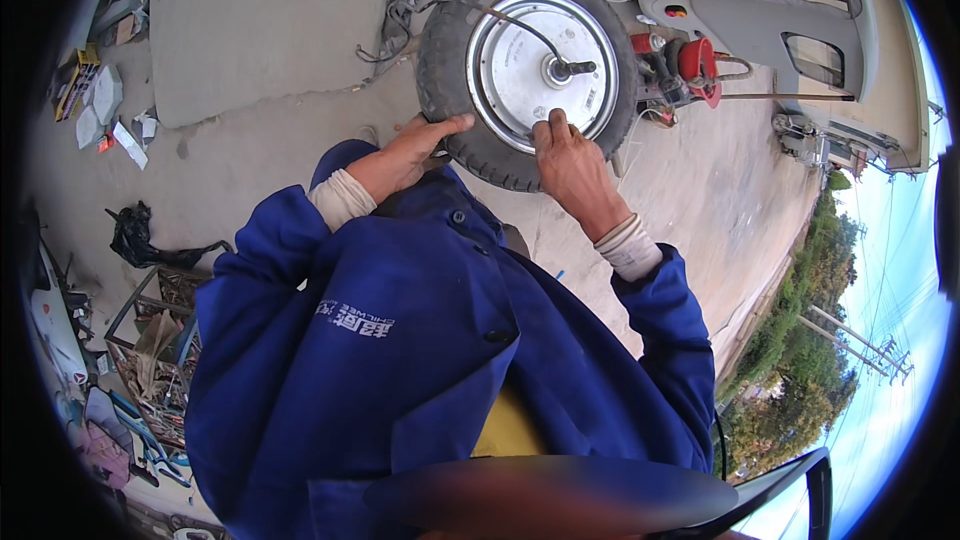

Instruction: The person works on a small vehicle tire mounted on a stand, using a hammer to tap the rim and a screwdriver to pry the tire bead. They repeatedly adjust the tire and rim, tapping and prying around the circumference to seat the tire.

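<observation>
A hub motor wheel [522, 58] stands in front of me, tilted so its silvery disc faces me. A black tyre [447, 52] surrounds the disc, and an axle [575, 69] with a dark cable juts from the centre. My left hand [412, 152] grips the tyre's lower left edge, thumb on the sidewall and fingers mostly out of sight. At the lower rim, my right hand [577, 172] has its fingers curled and pinched against the metal. Whatever may be between those fingertips is hidden.
Red equipment [698, 65] stands right of the wheel, near a parked vehicle [770, 25]. Cables [398, 25] lie on the ground to the left. Farther left are a black plastic bag [140, 237], cardboard scraps and a metal-framed bin [155, 340] of parts.
</observation>
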`<move>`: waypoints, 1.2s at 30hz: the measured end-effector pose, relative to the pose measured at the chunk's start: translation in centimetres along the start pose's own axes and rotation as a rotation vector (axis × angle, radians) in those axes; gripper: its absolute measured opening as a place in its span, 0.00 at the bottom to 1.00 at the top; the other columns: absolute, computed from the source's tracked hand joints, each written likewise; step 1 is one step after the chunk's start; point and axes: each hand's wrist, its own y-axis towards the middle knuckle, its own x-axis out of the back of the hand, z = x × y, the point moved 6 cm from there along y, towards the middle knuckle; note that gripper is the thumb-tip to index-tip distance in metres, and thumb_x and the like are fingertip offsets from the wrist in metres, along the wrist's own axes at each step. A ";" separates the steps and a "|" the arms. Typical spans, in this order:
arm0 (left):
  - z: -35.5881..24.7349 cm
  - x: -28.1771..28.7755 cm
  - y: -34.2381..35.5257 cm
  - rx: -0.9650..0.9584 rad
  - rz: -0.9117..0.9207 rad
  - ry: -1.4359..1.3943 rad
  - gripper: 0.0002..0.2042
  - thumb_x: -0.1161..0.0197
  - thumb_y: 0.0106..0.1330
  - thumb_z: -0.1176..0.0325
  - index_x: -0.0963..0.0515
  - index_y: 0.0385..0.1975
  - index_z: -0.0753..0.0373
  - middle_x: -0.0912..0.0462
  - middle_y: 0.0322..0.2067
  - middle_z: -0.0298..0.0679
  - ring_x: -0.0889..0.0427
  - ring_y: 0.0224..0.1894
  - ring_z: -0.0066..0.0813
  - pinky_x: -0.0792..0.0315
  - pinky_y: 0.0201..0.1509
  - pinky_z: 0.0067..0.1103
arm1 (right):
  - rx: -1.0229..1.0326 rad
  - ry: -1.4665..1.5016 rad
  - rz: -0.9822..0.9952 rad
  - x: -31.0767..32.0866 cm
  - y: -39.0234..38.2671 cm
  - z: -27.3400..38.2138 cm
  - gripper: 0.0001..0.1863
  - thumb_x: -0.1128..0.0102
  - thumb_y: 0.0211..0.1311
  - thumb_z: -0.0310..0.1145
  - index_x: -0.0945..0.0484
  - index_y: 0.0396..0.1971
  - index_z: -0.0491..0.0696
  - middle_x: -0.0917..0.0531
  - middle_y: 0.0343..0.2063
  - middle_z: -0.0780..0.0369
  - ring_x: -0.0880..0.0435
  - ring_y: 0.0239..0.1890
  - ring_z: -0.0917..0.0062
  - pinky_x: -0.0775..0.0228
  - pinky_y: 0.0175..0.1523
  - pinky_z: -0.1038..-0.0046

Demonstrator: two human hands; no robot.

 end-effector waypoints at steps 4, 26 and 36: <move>0.1 0.1 -0.2 0.010 -0.064 0.015 0.40 0.24 0.70 0.46 0.32 0.76 0.60 0.24 0.70 0.40 0.24 0.70 0.38 0.33 0.74 0.40 | -0.206 0.146 0.152 0.3 0.3 -0.5 0.09 0.42 0.72 0.28 0.27 0.47 0.40 0.20 0.41 0.47 0.11 0.36 0.52 0.15 0.39 0.56; -7.0 2.7 3.9 -0.307 -0.141 0.069 0.38 0.26 0.72 0.48 0.29 0.71 0.71 0.17 0.63 0.48 0.16 0.63 0.40 0.21 0.68 0.38 | -0.084 0.227 -0.121 -0.3 0.0 -0.9 0.12 0.36 0.67 0.33 0.27 0.43 0.43 0.14 0.33 0.51 0.08 0.33 0.57 0.16 0.35 0.59; 2.2 -1.4 2.0 -0.421 -0.215 -0.317 0.32 0.32 0.78 0.53 0.31 0.74 0.66 0.21 0.69 0.45 0.21 0.70 0.44 0.27 0.76 0.42 | -0.106 0.564 -0.323 -0.6 -2.6 -4.5 0.19 0.33 0.69 0.31 0.28 0.55 0.45 0.16 0.44 0.47 0.11 0.45 0.49 0.17 0.48 0.53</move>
